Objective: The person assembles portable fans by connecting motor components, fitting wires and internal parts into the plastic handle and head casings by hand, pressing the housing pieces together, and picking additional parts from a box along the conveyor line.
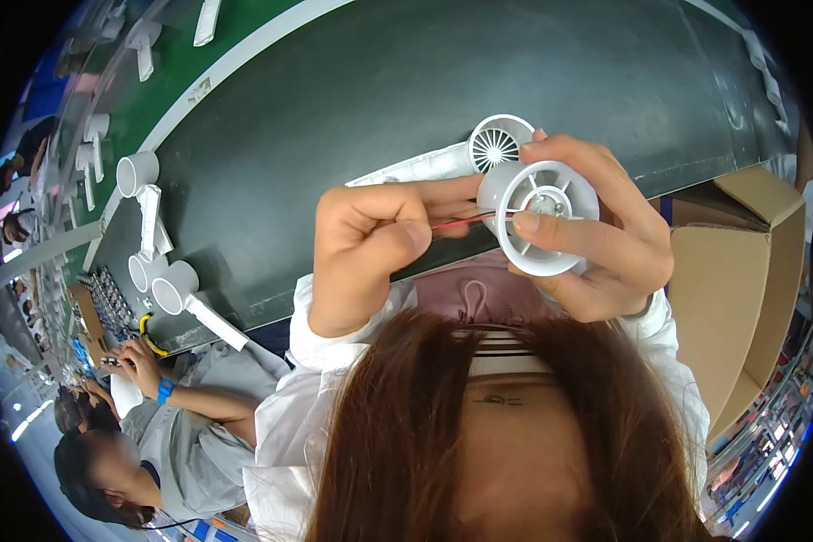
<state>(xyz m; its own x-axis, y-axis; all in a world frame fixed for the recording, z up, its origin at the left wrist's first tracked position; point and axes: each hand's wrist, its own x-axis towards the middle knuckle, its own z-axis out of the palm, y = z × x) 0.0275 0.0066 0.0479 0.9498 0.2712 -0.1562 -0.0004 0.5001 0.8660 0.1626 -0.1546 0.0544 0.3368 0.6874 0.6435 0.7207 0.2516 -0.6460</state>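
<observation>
My right hand [610,221] is wrapped round a white cylindrical fan housing [491,191], its open end turned toward me. Inside it, spokes hold a round hub [544,202], and my thumb presses across the rim at the hub. Red and black wires [462,221] come out on the housing's left. My left hand [361,239] pinches their free length between thumb and curled fingers; the wire ends are hidden. Just beyond both hands, a white handheld fan shell [495,147] with a radial grille lies on the dark table, its handle [415,168] pointing left.
Several white fan shells [173,287] lie on the dark table [334,117] at the left, more on a green surface [176,63] beyond a pale rail. An open cardboard box [718,289] stands at my right. A co-worker's hands [135,366] handle a small part at the left.
</observation>
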